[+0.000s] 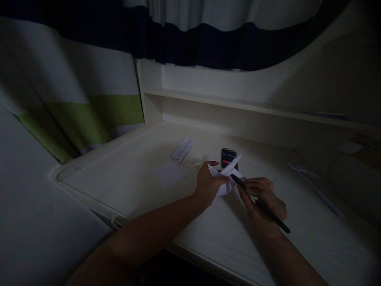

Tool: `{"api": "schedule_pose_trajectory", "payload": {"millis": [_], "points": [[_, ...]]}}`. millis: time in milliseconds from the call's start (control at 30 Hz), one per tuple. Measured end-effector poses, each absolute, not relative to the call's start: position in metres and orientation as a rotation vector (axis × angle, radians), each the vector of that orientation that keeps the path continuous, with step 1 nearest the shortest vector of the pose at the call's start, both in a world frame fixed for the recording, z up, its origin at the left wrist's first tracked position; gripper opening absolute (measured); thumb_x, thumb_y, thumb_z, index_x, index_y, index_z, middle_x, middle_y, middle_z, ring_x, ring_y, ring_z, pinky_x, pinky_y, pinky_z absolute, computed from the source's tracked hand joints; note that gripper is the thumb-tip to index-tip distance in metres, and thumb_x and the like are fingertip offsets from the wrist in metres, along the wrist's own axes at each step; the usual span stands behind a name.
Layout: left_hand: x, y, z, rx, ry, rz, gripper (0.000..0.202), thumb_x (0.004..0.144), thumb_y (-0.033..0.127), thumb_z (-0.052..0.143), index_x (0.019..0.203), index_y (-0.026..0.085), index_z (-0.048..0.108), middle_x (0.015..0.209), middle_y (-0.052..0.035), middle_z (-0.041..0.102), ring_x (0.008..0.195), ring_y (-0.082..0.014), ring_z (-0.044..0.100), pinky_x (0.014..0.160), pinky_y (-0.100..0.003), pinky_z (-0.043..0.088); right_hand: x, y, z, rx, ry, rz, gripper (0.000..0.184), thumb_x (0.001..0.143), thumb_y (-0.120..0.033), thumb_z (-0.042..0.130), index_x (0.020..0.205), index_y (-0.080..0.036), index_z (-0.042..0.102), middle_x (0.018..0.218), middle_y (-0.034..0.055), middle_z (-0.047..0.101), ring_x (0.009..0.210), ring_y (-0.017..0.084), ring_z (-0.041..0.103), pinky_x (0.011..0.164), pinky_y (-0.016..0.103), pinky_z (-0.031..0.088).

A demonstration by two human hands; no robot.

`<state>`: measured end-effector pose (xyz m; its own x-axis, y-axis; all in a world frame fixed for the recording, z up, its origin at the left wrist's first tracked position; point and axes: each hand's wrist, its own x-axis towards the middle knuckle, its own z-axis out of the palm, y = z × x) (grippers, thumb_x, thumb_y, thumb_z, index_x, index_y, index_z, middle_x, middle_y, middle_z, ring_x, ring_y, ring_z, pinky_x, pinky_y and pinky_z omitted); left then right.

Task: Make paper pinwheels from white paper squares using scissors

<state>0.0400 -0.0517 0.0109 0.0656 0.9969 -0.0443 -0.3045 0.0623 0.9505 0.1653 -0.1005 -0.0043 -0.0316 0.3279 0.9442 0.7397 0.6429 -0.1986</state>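
Observation:
My left hand (pixel 208 180) is closed on a white piece of paper (pixel 222 188), its thumb pressing near the middle. The paper is curled, with corners bent up like a pinwheel. Held in my right hand (pixel 264 198) is a slim black pen-like tool (pixel 274 218), slanting across the fingers. Its thicker black tip lies over the paper's centre; whether it touches cannot be told in the dim light. Behind the paper, a phone (pixel 228 154) with a timer on its screen is partly covered. Small white bits (pixel 197 164) lie beside my left hand.
A flat square sheet (pixel 168 174) and several narrow white paper strips or sticks (pixel 183 150) lie left on the white desk (pixel 133 178). Long thin white pieces (pixel 317 192) are at the right. A shelf (pixel 220 101) runs along the back, below a striped curtain (pixel 113 75).

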Motion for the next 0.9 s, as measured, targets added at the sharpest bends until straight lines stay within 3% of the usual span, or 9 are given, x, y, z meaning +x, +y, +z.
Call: {"api": "schedule_pose_trajectory", "payload": {"millis": [433,900], "points": [[0.038,-0.064,0.017,0.903,0.811,1.289,0.051,0.050,0.012,0.066,0.096,0.016,0.043,0.059,0.0066,0.050,0.048,-0.0061,0.047,0.047,-0.018,0.037,0.164,-0.104,0.001,-0.790,-1.776,-0.709,0.020,0.061,-0.008,0.067,0.073,-0.020,0.055,0.067,-0.0012,0.064,0.063,0.016,0.062,0.068,0.036,0.042],[0.040,-0.061,0.013,1.079,0.962,1.343,0.051,0.051,0.011,0.068,0.097,0.017,0.048,0.071,-0.0004,0.061,0.057,-0.0098,0.054,0.053,-0.021,0.042,0.159,-0.095,-0.008,-0.872,-1.518,-0.536,0.023,0.066,-0.012,0.065,0.063,-0.022,0.045,0.061,-0.0053,0.059,0.059,0.013,0.060,0.065,0.032,0.042]]}}
